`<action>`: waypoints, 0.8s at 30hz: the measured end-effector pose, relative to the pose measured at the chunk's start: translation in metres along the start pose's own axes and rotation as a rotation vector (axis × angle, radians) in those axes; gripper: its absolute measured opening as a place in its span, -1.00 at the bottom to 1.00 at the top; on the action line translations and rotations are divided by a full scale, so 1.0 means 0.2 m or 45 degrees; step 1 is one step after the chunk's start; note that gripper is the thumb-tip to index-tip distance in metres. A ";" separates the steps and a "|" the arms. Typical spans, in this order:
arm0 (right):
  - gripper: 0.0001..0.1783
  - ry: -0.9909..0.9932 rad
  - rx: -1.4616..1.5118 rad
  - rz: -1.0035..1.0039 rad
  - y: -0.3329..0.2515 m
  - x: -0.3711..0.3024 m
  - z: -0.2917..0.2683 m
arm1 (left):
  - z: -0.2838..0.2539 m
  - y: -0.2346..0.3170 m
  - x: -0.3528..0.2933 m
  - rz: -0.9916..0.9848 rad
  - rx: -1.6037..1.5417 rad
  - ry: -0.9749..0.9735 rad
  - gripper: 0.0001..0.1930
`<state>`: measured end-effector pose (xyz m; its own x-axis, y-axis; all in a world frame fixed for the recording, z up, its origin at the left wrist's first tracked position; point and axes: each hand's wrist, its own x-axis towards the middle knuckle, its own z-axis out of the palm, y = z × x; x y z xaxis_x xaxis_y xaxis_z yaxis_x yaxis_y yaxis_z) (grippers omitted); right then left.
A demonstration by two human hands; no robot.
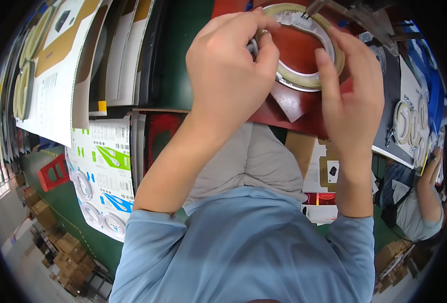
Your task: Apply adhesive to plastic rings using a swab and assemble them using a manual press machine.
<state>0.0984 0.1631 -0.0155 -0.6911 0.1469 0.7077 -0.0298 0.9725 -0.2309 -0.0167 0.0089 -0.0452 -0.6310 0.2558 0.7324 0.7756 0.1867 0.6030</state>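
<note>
A ring-shaped cream cable coil [338,59] lies on a red work surface [296,48], with a white inner band along it. My left hand [233,63] is at the coil's left edge, its fingers curled and its thumb and forefinger close together on the rim. A small grey piece [252,48] shows between those fingers; its kind is hard to make out. On the right side, my right hand [354,86] touches the rim, thumb and forefinger spread apart across it. Above the coil reaches a metal arm [362,20]. Part of the rim is hidden behind my fingers.
Printed cardboard sheets [56,65] with cream coils stand at the left. Below them, a green-and-white printed sheet [102,177] carries white coils. On the right, a board [400,136] holds several coiled cables near another person [425,202]. Cardboard boxes [69,250] are stacked at lower left.
</note>
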 end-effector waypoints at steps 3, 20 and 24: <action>-0.68 -0.001 -0.047 0.143 0.04 0.00 0.02 | 0.00 -0.02 -0.02 -0.015 -0.028 0.032 -0.86; -0.62 0.107 0.483 0.730 0.06 -0.02 0.03 | -0.05 0.02 0.03 -0.407 -0.283 -0.214 -0.76; -0.65 -0.003 0.619 0.961 0.05 0.02 0.00 | -0.06 0.03 0.05 -0.384 -0.138 -0.302 -0.70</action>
<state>0.0954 0.1739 -0.0150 -0.6518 0.7152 0.2521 0.1306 0.4334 -0.8917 -0.0186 0.0019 -0.0298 -0.7986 0.4194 0.4317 0.5419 0.1889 0.8189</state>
